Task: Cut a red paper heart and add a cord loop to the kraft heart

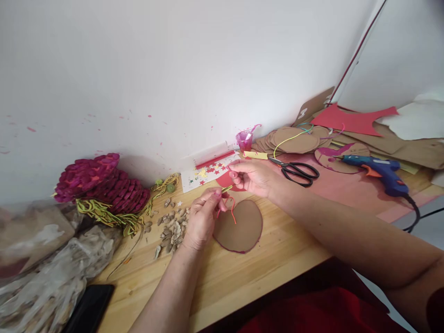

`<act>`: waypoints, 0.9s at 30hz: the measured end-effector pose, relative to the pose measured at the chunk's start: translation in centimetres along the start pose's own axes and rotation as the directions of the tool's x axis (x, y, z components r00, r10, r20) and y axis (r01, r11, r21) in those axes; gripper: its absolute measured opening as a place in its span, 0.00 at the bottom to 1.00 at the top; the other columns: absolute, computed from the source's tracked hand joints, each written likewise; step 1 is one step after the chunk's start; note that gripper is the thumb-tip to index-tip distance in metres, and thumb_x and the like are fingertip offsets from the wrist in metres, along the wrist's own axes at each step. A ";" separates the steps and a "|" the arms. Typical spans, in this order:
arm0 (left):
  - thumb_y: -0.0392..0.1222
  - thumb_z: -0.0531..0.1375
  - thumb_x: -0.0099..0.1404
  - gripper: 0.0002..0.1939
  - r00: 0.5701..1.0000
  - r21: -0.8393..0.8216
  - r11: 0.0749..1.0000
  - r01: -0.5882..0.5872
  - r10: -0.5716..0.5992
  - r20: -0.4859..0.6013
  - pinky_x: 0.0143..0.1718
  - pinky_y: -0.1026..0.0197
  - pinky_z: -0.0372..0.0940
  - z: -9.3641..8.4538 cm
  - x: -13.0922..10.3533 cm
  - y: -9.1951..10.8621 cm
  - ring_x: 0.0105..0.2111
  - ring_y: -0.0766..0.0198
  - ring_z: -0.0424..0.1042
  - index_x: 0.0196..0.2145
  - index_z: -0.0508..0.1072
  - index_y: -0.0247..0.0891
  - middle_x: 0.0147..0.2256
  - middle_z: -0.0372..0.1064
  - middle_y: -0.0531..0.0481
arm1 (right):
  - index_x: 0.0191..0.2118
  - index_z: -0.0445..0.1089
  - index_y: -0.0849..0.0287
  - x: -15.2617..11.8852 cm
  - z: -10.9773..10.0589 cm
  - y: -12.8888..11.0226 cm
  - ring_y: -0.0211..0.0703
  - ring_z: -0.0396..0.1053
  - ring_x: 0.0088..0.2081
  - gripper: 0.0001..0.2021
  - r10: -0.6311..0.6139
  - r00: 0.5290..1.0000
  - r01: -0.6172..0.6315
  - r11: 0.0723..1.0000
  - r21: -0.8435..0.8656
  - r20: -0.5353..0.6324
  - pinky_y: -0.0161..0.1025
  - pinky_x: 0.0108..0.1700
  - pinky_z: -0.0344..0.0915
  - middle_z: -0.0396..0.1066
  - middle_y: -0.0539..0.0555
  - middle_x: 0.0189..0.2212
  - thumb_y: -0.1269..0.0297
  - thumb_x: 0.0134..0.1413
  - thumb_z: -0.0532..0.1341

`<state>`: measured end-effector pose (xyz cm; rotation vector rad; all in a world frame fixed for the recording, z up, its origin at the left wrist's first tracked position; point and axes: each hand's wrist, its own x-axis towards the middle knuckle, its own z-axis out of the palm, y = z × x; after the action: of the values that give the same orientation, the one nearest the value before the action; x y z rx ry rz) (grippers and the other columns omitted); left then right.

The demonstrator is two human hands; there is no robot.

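Note:
My left hand (205,209) is closed in a pinch over a brown cardboard disc (243,229) with a purple edge. From its fingers hangs a bent orange-red cord (233,210). A short yellow-green strand (227,188) runs between the fingertips of both hands. My right hand (255,178) is closed too, thumb and finger pinched at the strand's far end; its fingers partly hide what they grip. The disc lies flat on the wooden table, just below the hands.
Peanut shells (173,229) lie left of the disc. Further left are stacked purple pieces (104,185) with yarn, a plastic bag (69,263) and a phone (90,307). Behind are star cutouts (208,170) and a purple cup (244,139). Rightward: scissors (300,173), a glue gun (378,171), cardboard discs (294,138).

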<state>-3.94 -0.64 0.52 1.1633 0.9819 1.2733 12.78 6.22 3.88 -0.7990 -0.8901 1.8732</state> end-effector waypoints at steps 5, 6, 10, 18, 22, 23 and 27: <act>0.40 0.64 0.60 0.18 0.981 -0.075 0.987 -0.144 0.132 -0.145 0.34 0.66 0.63 0.5 -0.3 0.3 0.45 0.60 0.69 0.14 0.73 0.37 0.39 0.71 0.45 | 0.22 0.65 0.59 0.1 0.5 1.7 0.32 0.58 0.20 0.09 0.018 0.997 -0.018 1.000 -0.007 0.079 0.33 0.24 0.54 0.65 0.47 0.17 0.70 0.43 0.67; 0.39 0.64 0.59 0.18 0.981 -0.113 0.984 -0.139 0.122 -0.149 0.32 0.67 0.62 0.8 -0.4 0.5 0.44 0.61 0.70 0.13 0.72 0.37 0.39 0.72 0.45 | 0.22 0.66 0.59 0.1 0.6 2.1 0.32 0.58 0.20 0.08 0.024 0.996 -0.024 1.000 -0.005 0.087 0.33 0.24 0.54 0.65 0.47 0.17 0.69 0.43 0.67; 0.35 0.65 0.54 0.15 0.979 -0.243 0.967 -0.078 0.029 -0.200 0.27 0.68 0.61 1.5 -0.8 1.2 0.31 0.69 0.68 0.13 0.69 0.35 0.35 0.72 0.47 | 0.22 0.66 0.59 0.2 0.8 2.9 0.32 0.57 0.20 0.08 0.053 0.994 -0.052 0.999 -0.013 0.100 0.33 0.23 0.54 0.66 0.48 0.18 0.68 0.44 0.66; 0.45 0.70 0.56 0.14 0.988 -0.274 0.955 0.110 -0.136 -0.078 0.19 0.70 0.51 1.4 -0.7 1.2 0.20 0.75 0.59 0.27 0.69 0.36 0.25 0.65 0.55 | 0.28 0.67 0.59 -0.4 1.0 2.4 0.33 0.61 0.20 0.09 0.035 0.999 -0.035 0.999 -0.010 0.022 0.32 0.23 0.57 0.67 0.46 0.19 0.70 0.41 0.68; 0.38 0.73 0.52 0.23 0.981 -0.252 0.959 0.131 -0.162 -0.105 0.20 0.71 0.52 1.3 -0.6 1.1 0.21 0.77 0.61 0.44 0.70 0.40 0.32 0.70 0.56 | 0.30 0.67 0.59 -0.4 1.0 2.5 0.33 0.65 0.23 0.11 -0.028 0.998 0.029 0.999 -0.019 0.055 0.33 0.26 0.62 0.68 0.46 0.21 0.67 0.40 0.70; 0.37 0.73 0.51 0.25 0.981 -0.237 0.961 0.142 -0.169 -0.098 0.21 0.71 0.54 1.3 -0.5 1.1 0.21 0.77 0.62 0.46 0.71 0.39 0.35 0.71 0.54 | 0.30 0.67 0.59 -0.4 0.9 2.6 0.33 0.65 0.23 0.12 -0.058 0.996 0.060 0.998 -0.028 0.071 0.34 0.27 0.62 0.68 0.46 0.21 0.66 0.40 0.71; 0.40 0.72 0.52 0.21 0.977 -0.132 0.971 0.199 -0.207 -0.054 0.22 0.70 0.58 1.0 -0.3 0.9 0.23 0.76 0.64 0.43 0.76 0.33 0.36 0.73 0.49 | 0.29 0.66 0.59 -0.3 0.8 2.7 0.35 0.64 0.23 0.14 -0.125 0.987 0.134 0.987 -0.088 0.098 0.35 0.26 0.62 0.68 0.46 0.21 0.62 0.41 0.71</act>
<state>-3.15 -1.05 1.61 0.9035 1.0281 1.1979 11.07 4.79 2.10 -0.6987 -1.0699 1.7758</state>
